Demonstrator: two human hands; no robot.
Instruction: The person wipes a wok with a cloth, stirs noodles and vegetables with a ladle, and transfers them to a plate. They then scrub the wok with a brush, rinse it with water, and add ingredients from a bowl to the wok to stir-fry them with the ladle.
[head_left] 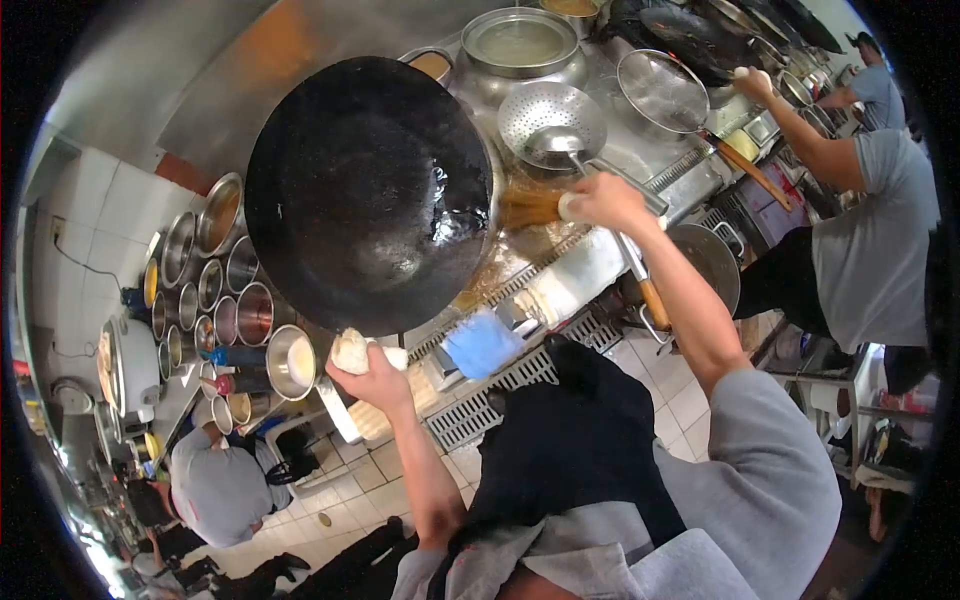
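A large black wok [350,190] fills the middle left, its inside wet and shiny near the right. My left hand [375,382] is closed around a folded white cloth [352,352] against the wok's near rim. In my right hand [612,203] is a bamboo wok brush [530,208], its bristles beside the wok's right rim. Just beyond that hand, a ladle [555,140] lies in a perforated metal strainer [520,110]; a wooden handle [655,303] sticks out below the wrist.
A pot of cloudy liquid [520,45] stands behind the strainer, and a mesh skimmer [663,92] to its right. Several metal bowls [255,310] crowd the left side. A blue cloth [482,343] lies on the front edge. Co-workers stand right [875,230] and lower left [220,485].
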